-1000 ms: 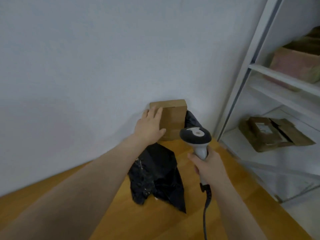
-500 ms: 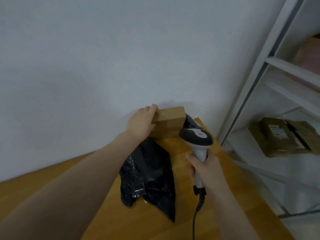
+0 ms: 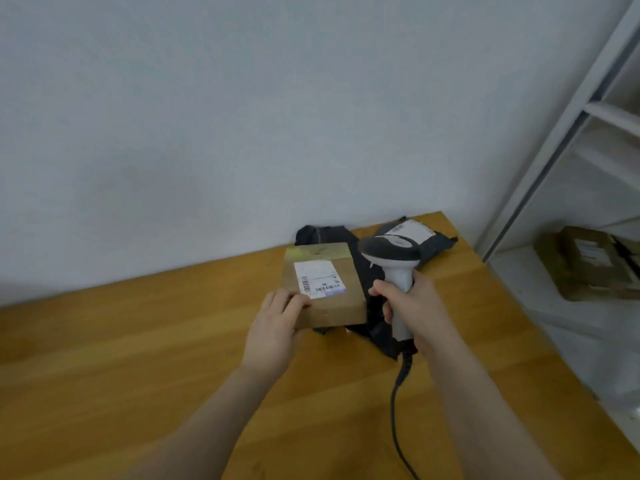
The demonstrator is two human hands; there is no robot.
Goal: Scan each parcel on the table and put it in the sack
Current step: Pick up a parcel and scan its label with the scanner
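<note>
A brown cardboard parcel (image 3: 341,303) with a white barcode label facing up is held at its near left corner by my left hand (image 3: 273,332), over a black plastic parcel (image 3: 372,329) on the wooden table (image 3: 138,358). My right hand (image 3: 414,308) grips the handle of a grey and white barcode scanner (image 3: 391,256), whose head sits just right of the cardboard parcel. Behind the scanner, near the table's far right corner, lies another black parcel (image 3: 434,242) with a white label. No sack is in view.
A white wall runs along the table's far edge. A white metal shelf unit (image 3: 540,174) stands to the right, with brown cardboard boxes (image 3: 588,265) on a low shelf. The scanner's cable (image 3: 398,410) trails toward me across the table.
The cardboard parcel stood on edge against the wall; my left hand has tipped it down and pulled it toward me, label up. The second black parcel is now uncovered.
</note>
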